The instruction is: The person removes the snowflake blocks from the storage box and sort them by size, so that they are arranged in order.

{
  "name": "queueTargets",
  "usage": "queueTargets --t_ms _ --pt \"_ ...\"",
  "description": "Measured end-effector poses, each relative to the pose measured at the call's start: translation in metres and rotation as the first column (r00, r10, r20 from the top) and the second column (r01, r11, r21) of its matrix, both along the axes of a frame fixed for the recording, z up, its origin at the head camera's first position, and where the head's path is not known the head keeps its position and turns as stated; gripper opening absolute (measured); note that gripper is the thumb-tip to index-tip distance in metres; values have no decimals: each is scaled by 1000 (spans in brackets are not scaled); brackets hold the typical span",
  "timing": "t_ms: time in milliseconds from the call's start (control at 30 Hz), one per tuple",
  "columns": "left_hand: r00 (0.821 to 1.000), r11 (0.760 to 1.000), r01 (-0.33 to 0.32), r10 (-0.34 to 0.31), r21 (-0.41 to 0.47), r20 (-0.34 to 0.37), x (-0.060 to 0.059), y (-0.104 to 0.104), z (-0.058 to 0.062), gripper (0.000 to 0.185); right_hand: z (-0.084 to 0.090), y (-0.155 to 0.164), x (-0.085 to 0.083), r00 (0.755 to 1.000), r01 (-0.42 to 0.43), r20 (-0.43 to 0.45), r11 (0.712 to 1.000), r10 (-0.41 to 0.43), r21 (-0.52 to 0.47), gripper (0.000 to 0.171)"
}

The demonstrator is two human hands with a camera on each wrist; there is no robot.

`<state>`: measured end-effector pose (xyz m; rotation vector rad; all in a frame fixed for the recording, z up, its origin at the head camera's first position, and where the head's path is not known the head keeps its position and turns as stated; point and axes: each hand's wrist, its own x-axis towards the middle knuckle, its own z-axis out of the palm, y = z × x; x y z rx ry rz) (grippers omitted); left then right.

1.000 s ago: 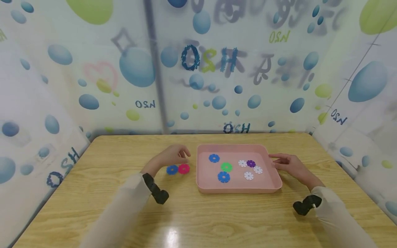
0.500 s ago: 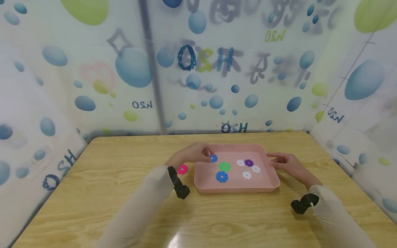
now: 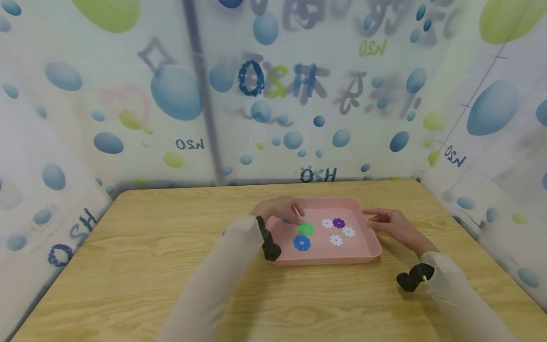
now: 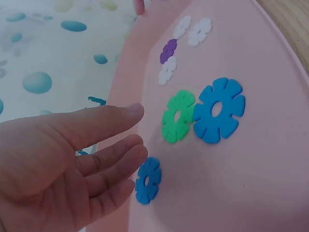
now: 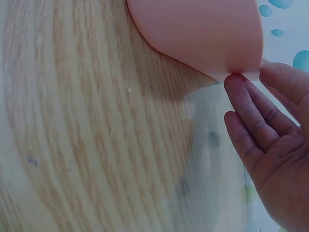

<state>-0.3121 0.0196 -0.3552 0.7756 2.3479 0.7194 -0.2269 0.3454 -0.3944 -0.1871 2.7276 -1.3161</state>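
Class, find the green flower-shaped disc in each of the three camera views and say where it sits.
Head: green disc sits mid-tray, just right of the left hand.
Left wrist: green disc sits centre frame, touching the large blue disc.
Right wrist: not in view.
Shared landmark: the pink tray.

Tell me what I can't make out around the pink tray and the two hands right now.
- Small blue flower piece: head view, mostly hidden by the left hand.
- Pieces left of the pink tray: head view, covered by the left sleeve.
- Right hand: right wrist view, cut off by the frame edge; thumb hidden behind the tray's rim.
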Motion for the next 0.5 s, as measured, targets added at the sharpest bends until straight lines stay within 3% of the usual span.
queueTargets --t_ms 233,500 --pt "996 997 -57 61 -61 63 3 11 -1 28 -1 1 -1 1000 -2 4 1000 2 -15 52" --pt "980 987 -157 158 -14 123 11 15 -6 26 -3 2 -2 1000 0 7 1000 0 -26 51"
